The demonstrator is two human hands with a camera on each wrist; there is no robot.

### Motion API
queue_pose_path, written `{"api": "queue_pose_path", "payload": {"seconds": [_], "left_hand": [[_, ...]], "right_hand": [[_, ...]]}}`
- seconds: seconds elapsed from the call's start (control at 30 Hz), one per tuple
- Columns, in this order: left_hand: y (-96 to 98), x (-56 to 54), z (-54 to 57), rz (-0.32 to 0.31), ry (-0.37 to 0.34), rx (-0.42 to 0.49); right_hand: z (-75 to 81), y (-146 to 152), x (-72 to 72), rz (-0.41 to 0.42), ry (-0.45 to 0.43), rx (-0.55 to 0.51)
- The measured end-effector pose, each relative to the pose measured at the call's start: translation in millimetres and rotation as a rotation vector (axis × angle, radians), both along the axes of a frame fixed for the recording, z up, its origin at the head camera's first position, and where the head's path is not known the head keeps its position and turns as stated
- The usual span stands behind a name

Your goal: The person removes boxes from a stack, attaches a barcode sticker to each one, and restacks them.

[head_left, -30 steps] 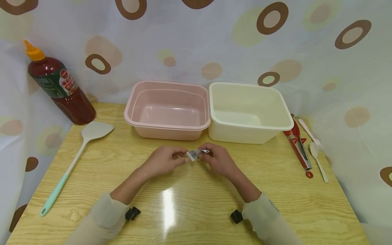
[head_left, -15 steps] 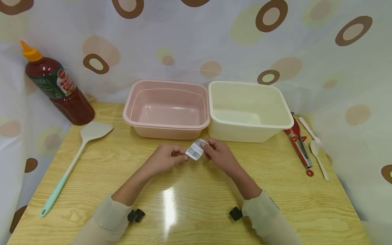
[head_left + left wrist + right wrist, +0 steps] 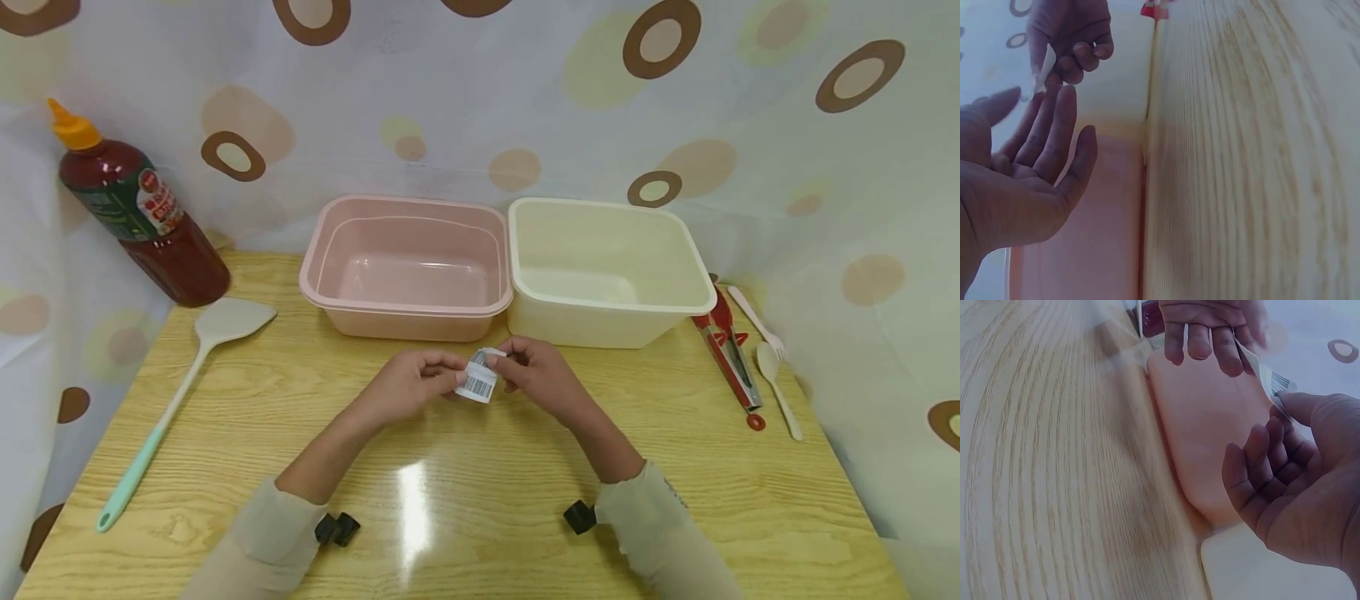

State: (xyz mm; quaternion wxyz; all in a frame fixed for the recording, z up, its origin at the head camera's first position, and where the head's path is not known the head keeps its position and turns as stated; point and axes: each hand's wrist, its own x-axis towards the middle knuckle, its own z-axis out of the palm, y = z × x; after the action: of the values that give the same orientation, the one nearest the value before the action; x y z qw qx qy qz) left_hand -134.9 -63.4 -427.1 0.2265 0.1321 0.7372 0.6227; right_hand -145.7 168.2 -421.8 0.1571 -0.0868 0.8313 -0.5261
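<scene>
One white barcode label (image 3: 480, 385) just in front of the pink basin (image 3: 408, 323), near its right end, pinched between thumb and fingers of the right hand (image 3: 536, 379), with the left hand (image 3: 408, 385) loosely spread, nearly straight fingers reaching its left edge and thumb apart from them. Right beside the basin, a cream tub (image 3: 577, 327); farther to the basin's right, red-handled tongs (image 3: 723, 364), a pale spoon (image 3: 768, 367) and a plastic fork (image 3: 752, 319); to the basin's left, an orange-capped sauce bottle (image 3: 142, 217) and a mint-handled spatula (image 3: 182, 387).
</scene>
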Motion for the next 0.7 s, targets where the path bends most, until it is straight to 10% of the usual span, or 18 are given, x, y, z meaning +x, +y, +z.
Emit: {"api": "queue_pose_path", "payload": {"seconds": [0.7], "left_hand": [[10.6,1.1,1.6,0.199,0.028,0.037]], "right_hand": [[5.1,-8.0,2.3,-0.088,0.169,-0.198]]}}
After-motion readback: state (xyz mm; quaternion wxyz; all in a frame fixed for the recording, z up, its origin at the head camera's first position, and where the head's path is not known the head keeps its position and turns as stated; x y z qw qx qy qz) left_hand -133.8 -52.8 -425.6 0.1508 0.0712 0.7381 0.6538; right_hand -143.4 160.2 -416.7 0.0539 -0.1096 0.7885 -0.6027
